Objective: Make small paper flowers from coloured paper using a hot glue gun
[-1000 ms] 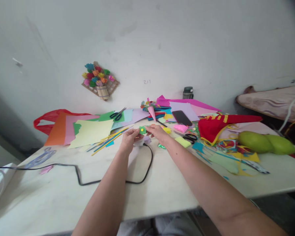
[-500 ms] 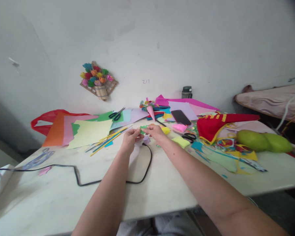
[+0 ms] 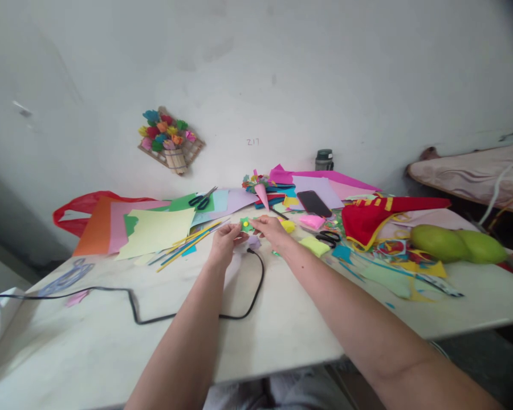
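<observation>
Between my two hands is a small green paper flower (image 3: 248, 227) with a round yellow centre, held above the table. My left hand (image 3: 227, 239) is closed, pinching its left edge between thumb and fingers. From the other side, my right hand (image 3: 268, 228) is closed on its right edge, the fingertips partly hidden. Just below the hands lies a scrap of lilac paper (image 3: 254, 241). A yellow lump (image 3: 288, 226), perhaps clay, rests right beside my right hand.
Coloured paper sheets (image 3: 154, 230), narrow paper strips (image 3: 188, 247) and scissors (image 3: 202, 199) lie to the left. A black cable (image 3: 154, 320) loops across the table. To the right are a phone (image 3: 314, 204), more scissors (image 3: 328, 237), a red cloth (image 3: 367, 222) and a green balloon-like object (image 3: 457, 245).
A yellow round centre now shows on the green paper flower, where earlier only green was seen. My fingers have shifted slightly; the arms stay in place.
</observation>
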`<act>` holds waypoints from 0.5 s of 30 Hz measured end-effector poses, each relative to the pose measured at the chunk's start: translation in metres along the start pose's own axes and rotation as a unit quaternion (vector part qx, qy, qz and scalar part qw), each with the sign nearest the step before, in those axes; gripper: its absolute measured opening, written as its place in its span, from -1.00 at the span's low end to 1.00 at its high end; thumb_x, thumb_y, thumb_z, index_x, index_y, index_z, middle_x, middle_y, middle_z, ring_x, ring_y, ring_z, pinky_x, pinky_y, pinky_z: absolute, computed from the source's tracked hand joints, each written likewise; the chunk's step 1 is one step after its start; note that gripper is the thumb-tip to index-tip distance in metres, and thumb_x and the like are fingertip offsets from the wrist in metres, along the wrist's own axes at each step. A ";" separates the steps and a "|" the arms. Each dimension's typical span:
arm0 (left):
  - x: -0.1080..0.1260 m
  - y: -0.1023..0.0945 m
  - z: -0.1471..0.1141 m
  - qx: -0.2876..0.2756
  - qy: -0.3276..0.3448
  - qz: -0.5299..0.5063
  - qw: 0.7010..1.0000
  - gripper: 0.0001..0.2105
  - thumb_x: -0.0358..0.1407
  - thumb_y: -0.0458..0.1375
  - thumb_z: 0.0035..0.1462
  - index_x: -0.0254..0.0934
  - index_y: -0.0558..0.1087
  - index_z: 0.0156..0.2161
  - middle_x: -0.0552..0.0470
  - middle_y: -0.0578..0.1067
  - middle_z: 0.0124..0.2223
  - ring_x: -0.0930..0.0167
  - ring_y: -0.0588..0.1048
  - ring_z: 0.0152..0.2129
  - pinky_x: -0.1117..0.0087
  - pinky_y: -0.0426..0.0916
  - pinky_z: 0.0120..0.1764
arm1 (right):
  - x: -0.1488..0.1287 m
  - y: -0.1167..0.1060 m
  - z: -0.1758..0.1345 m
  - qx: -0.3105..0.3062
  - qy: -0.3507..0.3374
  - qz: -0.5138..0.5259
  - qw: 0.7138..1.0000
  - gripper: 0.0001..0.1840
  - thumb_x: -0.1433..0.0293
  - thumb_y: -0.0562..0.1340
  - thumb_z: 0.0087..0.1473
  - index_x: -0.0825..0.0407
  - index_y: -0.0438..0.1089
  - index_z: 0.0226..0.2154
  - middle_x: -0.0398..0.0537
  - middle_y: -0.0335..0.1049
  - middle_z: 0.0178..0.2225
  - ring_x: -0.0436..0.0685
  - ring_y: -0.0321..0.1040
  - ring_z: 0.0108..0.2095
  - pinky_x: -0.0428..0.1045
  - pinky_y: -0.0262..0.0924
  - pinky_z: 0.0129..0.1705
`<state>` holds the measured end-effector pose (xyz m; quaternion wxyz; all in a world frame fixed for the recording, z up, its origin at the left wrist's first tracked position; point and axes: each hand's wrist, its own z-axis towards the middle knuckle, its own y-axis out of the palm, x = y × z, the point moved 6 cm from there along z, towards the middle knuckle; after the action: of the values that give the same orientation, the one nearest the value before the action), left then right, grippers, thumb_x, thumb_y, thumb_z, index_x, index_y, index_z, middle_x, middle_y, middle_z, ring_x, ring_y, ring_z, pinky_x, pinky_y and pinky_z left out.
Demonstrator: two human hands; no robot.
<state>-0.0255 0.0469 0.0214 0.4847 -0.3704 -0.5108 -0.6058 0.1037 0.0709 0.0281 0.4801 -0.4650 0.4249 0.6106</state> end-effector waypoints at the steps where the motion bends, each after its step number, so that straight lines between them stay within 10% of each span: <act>1: 0.000 0.000 0.000 -0.002 0.001 -0.001 1.000 -0.71 -0.17 0.27 -0.24 -0.35 0.31 -0.52 0.11 0.37 -0.60 0.51 0.41 -0.59 0.41 0.36 -0.37 | 0.000 -0.001 0.001 0.003 -0.004 -0.002 1.000 -0.70 0.18 0.26 -0.26 0.10 0.34 -0.57 -0.17 0.29 -0.59 -0.06 0.18 -0.56 -0.10 0.00 -0.47; 15: 0.015 0.006 -0.001 0.050 0.060 0.191 0.978 -0.68 -0.10 0.24 -0.23 -0.34 0.32 -0.60 0.08 0.37 -0.62 0.52 0.36 -0.68 0.56 0.20 -0.66 | -0.009 0.004 -0.005 -0.016 -0.008 -0.028 0.999 -0.82 0.30 0.23 -0.27 0.09 0.30 -0.66 -0.22 0.22 -0.66 -0.06 0.14 -0.57 -0.10 0.01 -0.46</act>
<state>-0.0232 0.0424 0.0366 0.6393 -0.3995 -0.4302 -0.4965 0.1013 0.0632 0.0363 0.4929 -0.4792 0.3981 0.6074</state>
